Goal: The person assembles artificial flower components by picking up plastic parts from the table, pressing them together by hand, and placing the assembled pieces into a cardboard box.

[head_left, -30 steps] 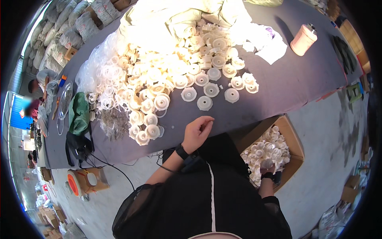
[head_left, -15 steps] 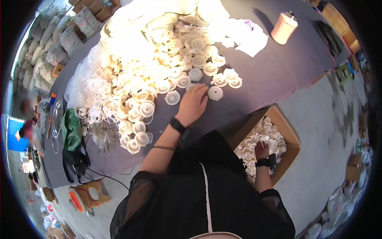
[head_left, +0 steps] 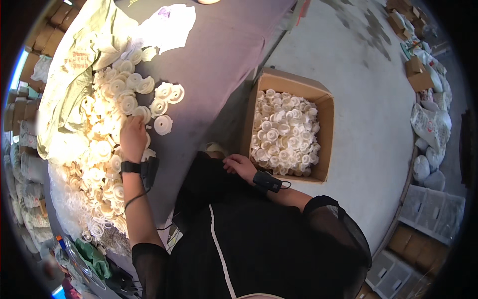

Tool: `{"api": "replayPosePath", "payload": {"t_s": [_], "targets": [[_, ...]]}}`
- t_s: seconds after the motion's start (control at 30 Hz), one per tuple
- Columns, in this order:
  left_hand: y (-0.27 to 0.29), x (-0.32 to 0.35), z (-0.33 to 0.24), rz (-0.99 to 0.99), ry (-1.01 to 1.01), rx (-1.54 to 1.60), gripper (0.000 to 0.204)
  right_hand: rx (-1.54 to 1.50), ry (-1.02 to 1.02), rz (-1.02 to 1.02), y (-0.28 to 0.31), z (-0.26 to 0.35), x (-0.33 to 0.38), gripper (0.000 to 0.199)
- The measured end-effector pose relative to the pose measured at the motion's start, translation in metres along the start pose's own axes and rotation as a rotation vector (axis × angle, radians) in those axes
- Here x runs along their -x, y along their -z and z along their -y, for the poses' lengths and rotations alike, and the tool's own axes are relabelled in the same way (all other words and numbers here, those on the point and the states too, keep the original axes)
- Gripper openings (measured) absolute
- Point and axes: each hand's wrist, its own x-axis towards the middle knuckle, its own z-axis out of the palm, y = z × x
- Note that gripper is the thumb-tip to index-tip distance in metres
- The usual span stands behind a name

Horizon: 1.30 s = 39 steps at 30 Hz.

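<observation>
A heap of white round plastic parts (head_left: 102, 149), wheel-like with a central hub, lies along the left of the table. My left hand (head_left: 133, 138) rests at the heap's right edge with fingers curled down, beside a round part (head_left: 142, 114) at its fingertips. What the fingers hold is hidden. Several more parts lie apart from the heap, among them a single disc (head_left: 163, 125). My right hand (head_left: 241, 167) hovers by the near left side of a cardboard box (head_left: 326, 134), fingers loosely bent and apart, nothing visible in them. Similar white parts (head_left: 284, 132) fill much of the box.
A pale green sack (head_left: 67, 84) and a white sheet (head_left: 169, 25) lie on the grey-covered table (head_left: 209, 45). Clear rings, green cloth (head_left: 92, 259) and cables sit at the near left. Sacks (head_left: 430, 127), cartons and plastic crates (head_left: 430, 212) line the right.
My right hand has come out of the box to its near left side. My left hand has shifted onto the heap's edge. The whole view has turned to the right.
</observation>
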Motion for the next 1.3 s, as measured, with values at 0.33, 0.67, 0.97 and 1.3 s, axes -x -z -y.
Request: {"api": "replayPosePath", "payload": {"t_s": [0.33, 0.67, 0.97, 1.3], "targets": [[0.028, 0.091, -0.020, -0.263, 0.681, 1.293, 0.017, -0.087, 0.275, 0.180, -0.063, 0.092, 0.012, 0.021], [0.056, 0.171, -0.054, -0.408, 0.749, 1.225, 0.017, 0.011, 0.248, 0.481, -0.156, 0.107, 0.017, 0.026], [0.053, 0.182, -0.065, -0.456, 0.783, 1.620, 0.017, -0.024, 0.165, 0.601, -0.165, 0.104, 0.020, 0.028], [0.069, 0.202, -0.071, -0.625, 0.773, 1.230, 0.022, 0.007, 0.235, 0.550, -0.175, 0.098, 0.020, 0.022]]}}
